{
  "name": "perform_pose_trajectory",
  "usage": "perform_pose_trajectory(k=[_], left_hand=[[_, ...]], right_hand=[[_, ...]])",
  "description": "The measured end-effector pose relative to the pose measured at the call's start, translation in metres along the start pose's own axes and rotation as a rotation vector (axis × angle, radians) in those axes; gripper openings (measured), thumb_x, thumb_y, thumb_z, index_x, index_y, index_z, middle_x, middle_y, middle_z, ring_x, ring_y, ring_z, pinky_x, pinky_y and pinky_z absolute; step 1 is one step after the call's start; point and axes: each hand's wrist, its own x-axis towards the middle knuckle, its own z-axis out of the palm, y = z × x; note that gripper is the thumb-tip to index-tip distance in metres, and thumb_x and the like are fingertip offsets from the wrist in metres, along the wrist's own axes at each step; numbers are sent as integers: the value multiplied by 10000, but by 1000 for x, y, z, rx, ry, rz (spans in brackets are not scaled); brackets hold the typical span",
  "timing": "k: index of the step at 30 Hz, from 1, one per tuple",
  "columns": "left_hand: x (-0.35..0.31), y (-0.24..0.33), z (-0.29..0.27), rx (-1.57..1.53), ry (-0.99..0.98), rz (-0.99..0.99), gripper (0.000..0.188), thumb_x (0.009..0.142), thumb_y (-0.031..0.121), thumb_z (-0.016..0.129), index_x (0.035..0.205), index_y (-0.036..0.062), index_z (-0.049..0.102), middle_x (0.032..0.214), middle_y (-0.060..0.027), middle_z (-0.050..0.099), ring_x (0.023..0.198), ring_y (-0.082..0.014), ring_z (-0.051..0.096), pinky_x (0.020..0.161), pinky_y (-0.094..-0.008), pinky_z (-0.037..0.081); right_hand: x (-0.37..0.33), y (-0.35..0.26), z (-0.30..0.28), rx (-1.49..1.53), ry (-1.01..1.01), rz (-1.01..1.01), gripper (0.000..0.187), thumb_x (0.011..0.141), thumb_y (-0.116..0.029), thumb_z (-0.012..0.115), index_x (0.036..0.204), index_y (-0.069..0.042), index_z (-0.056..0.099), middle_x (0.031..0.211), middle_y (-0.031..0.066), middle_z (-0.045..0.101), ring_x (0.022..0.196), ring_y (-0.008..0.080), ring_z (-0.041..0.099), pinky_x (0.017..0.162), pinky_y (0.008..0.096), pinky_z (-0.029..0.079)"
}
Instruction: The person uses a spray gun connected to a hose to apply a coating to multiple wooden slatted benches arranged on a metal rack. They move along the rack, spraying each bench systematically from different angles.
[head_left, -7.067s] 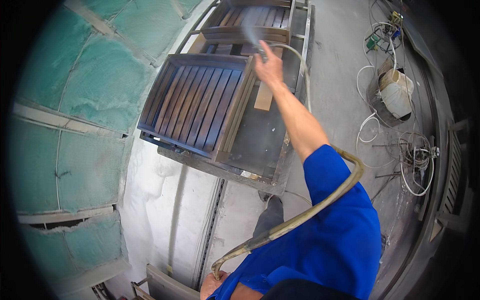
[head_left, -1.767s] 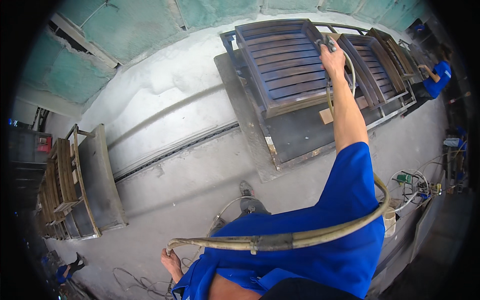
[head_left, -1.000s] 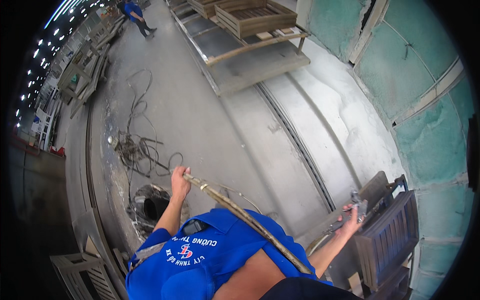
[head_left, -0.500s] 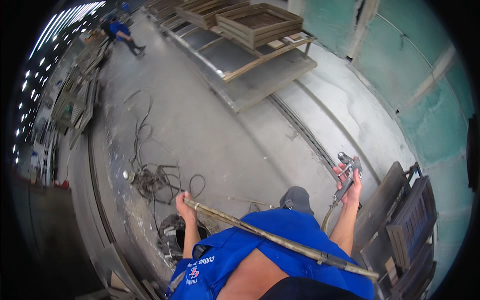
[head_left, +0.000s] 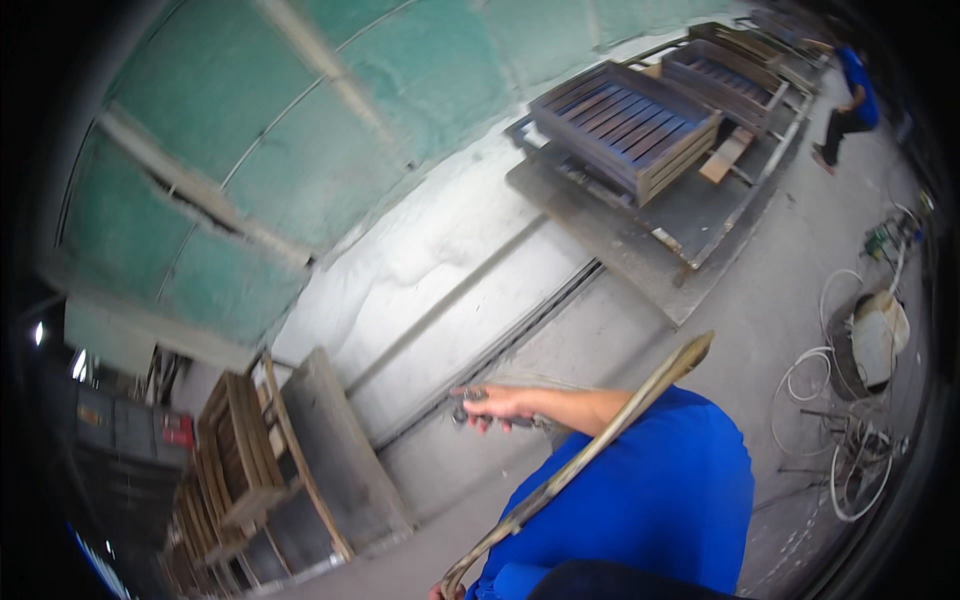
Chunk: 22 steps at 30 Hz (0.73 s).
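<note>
My right hand (head_left: 500, 403) is closed around a metal spray gun (head_left: 464, 408), its arm reaching out to the left above the floor. The fingers hide much of the gun, and the picture is blurred there. A thick, stained hose (head_left: 585, 455) slants across my blue clothing and passes in front of my right forearm. At the lower edge, my left hand (head_left: 437, 592) shows only a few fingers, curled on the lower end of this hose. A thin hose (head_left: 545, 382) runs behind my right wrist.
Slatted wooden crates (head_left: 625, 125) rest on a low platform (head_left: 600, 230) at the upper right. More crates (head_left: 235, 450) stand at lower left. A rail (head_left: 520, 330) crosses the floor. Tangled hoses (head_left: 850, 450) lie at right; a person in blue (head_left: 855, 95) stands beyond. A green-coated wall (head_left: 290, 170) runs behind.
The view has swung round to the right; the green wall is now at the upper left. The spray gun is still in my right hand. My left hand has dropped to the lower edge.
</note>
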Motion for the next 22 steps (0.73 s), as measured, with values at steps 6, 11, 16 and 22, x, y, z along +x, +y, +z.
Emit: perform_pose_trajectory(k=[6, 11, 16, 22], left_hand=[[115, 226, 41, 191, -534, 88, 326, 968, 30, 699, 1278, -47, 634, 1151, -140, 732, 1068, -180, 665, 934, -322, 523], [167, 295, 60, 412, -680, 93, 297, 977, 46, 691, 1256, -47, 648, 1080, -124, 747, 1015, -173, 680, 916, -307, 524], [196, 284, 68, 215, -768, 183, 279, 975, 68, 700, 1237, -22, 669, 1086, -130, 752, 1023, -186, 691, 919, -308, 528], [216, 250, -13, 426, -821, 296, 301, 978, 76, 701, 1266, -3, 661, 1114, -129, 757, 1050, -204, 694, 958, -341, 527]], right_hand=[[14, 4, -86, 34, 283, 176, 693, 1065, -478, 536, 1657, -269, 243, 1051, 27, 549, 865, 136, 594, 498, 283, 499], [19, -14, -131, 5, 503, 165, 702, 1057, -473, 534, 1660, -271, 238, 1148, 51, 578, 861, 160, 592, 502, 294, 525], [8, -42, -140, -2, 658, 58, 714, 1042, -481, 535, 1661, -283, 238, 1282, 95, 601, 877, 188, 632, 511, 307, 567], [0, -23, -62, 28, 770, -7, 677, 1059, -500, 527, 1655, -331, 253, 1027, 25, 566, 900, 155, 607, 519, 312, 561]])
